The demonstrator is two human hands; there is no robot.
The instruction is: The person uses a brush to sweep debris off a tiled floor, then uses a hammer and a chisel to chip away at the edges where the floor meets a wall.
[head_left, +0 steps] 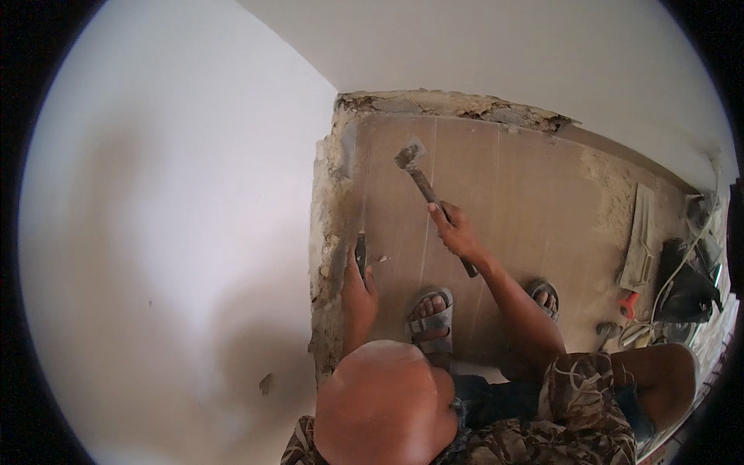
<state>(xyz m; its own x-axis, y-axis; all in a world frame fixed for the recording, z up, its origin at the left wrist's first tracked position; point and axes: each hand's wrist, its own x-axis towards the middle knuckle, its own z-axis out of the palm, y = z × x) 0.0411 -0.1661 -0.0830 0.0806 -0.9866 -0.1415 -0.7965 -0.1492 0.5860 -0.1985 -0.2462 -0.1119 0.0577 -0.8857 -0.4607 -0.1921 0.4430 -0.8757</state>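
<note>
My left hand (358, 288) grips a dark chisel (360, 254), its tip set against the broken mortar strip (329, 232) at the foot of the white wall (170, 232). My right hand (457, 231) is shut around the handle of a hammer (422, 184). The hammer's dusty head (409, 154) is raised over the brown tiled floor (496, 194), beyond and to the right of the chisel. I am squatting, with a bare knee (384, 403) low in the picture.
My sandalled feet (431, 314) stand on the tiles. Rough mortar (449, 102) also runs along the far wall's base. At the right lie a flat trowel with a red handle (638, 248), a dark bag (686, 283) and pale cables (682, 263).
</note>
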